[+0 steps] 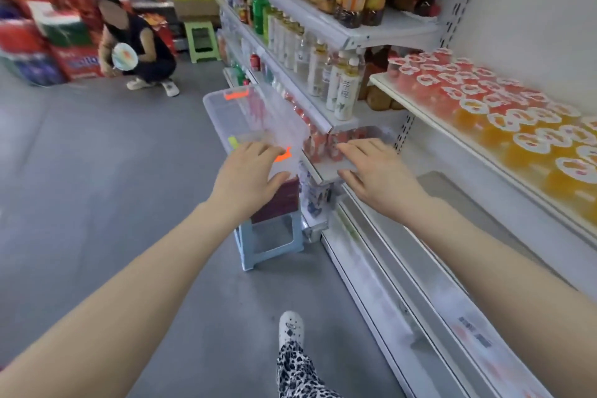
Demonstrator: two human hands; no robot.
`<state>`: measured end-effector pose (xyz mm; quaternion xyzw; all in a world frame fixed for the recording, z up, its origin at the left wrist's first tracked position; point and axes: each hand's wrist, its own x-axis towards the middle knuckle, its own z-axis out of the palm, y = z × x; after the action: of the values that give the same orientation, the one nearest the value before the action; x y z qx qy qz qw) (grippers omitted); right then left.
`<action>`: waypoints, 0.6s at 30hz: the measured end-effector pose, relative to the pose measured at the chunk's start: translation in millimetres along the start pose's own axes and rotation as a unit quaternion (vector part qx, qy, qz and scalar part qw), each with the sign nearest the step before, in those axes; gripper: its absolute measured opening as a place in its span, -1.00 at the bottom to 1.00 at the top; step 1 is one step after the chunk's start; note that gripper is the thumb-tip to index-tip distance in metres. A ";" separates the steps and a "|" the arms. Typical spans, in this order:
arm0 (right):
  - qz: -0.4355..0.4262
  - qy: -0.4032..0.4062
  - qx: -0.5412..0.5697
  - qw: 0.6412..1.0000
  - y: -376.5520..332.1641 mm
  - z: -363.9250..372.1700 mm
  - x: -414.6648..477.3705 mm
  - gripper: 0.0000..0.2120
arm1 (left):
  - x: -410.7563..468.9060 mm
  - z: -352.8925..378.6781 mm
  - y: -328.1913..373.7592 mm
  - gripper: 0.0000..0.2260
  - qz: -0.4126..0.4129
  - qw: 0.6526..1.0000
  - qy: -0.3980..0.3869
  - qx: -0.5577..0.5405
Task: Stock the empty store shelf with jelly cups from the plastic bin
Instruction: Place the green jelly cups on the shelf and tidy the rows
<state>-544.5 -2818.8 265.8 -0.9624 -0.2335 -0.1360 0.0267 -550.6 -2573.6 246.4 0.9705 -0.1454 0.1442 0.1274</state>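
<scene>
Cups (504, 107) fill the shelf (429, 121); the bin (226, 119) sits on a stool (245, 245), raised within reach. Left hand (248, 171) and right hand (378, 171) reach for it, fingers straight, holding nothing.

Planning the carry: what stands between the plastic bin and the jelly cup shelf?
Head view: the neighbouring shelf's corner, holding pale bottles and red items, with the right hand at it.

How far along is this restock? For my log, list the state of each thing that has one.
Plastic bin: on the stool, no cups visible inside; blurred.
Stool: upright, carrying the bin.
Jelly cups: sealed, upright, packed in rows.
Shelf: filled with cups.
Left hand: open, fingers at the bin's near rim.
Right hand: open, holding nothing.
</scene>
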 end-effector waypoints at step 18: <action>-0.078 -0.102 0.102 0.986 15.0 173.6 303.9 -0.56 | 177.2 70.5 -225.3 -0.64 -0.168 0.985 -0.038 -0.014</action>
<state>-234.8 -2677.8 182.4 -0.9424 -0.3218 -0.0138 0.0902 -299.3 -2429.0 191.0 0.9840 0.0125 0.0814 0.1579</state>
